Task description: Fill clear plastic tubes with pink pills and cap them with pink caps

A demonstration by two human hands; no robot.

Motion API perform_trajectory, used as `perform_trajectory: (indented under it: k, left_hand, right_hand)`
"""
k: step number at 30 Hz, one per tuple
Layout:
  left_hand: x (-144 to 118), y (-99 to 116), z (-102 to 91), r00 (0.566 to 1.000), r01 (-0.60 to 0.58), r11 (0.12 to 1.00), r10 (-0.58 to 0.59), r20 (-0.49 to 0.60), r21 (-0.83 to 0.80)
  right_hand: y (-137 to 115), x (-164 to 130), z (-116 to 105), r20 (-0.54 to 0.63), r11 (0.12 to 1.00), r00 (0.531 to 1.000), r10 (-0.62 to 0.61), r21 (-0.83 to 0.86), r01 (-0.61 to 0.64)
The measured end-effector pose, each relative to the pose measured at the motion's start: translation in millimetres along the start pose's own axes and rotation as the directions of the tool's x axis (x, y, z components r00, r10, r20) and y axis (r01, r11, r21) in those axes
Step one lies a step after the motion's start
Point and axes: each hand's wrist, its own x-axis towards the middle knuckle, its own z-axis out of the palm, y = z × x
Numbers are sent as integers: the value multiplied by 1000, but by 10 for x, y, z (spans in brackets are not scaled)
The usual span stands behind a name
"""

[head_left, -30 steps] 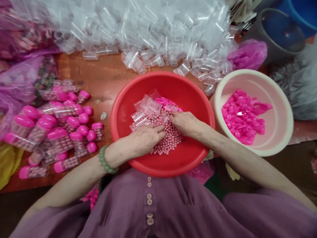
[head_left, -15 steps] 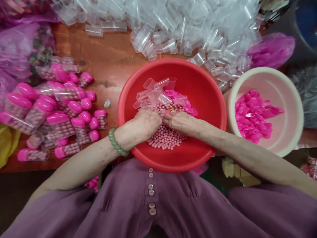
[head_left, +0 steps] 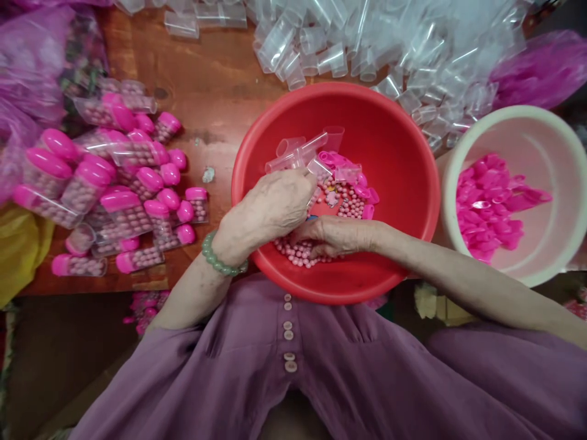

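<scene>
The pink beads (head_left: 321,211) lie heaped in the red basin (head_left: 394,153), whose near rim overhangs the surface (head_left: 215,85) edge toward the lap, its far wall bare. The left hand (head_left: 275,208), curled, pinches a clear tube (head_left: 293,160) over the heap. The right hand (head_left: 334,235) cups into the beads; what it grips I cannot tell. Filled capped tubes (head_left: 114,183) crowd the left, a cream bowl (head_left: 463,146) the right.
</scene>
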Motion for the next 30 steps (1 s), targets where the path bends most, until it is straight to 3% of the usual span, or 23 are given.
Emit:
perform_trajectory:
  k: [2,4,8,15,19,23,25,30]
  left_hand:
    - [-7,31,-160,998,-28,999,30,61,-28]
    - [-89,33,-301,997,-55,990,62,53,-131]
    - [-306,0,-410,988,-105,937,137,73,-334]
    - [-236,196,-245,995,-30,768,86,56,-640]
    - [-210,261,-167,998,-70,757,49,-50,-650]
    - [-221,252,-81,993,-54,718,-33,-112,-694]
    - [-213,248,-43,986,-34,659,-100,-133,-752]
    - [-203,240,-57,973,65,448,-228,-43,-892]
  right_hand:
    - [14,-49,-79,-3,985,1000,-15,171,15]
    - [-3,-111,-181,-51,962,999,2,274,12]
    - [-125,-242,-388,-204,942,979,2,328,66]
    - [-279,-368,-534,-433,906,897,-86,340,251]
    - [-260,-404,-524,-593,917,793,-142,222,331]
    - [-272,-408,-480,-677,924,728,-111,198,326]
    - [-291,-395,-452,-700,925,713,-48,238,296]
    - [-329,-394,-415,-682,913,727,77,341,223]
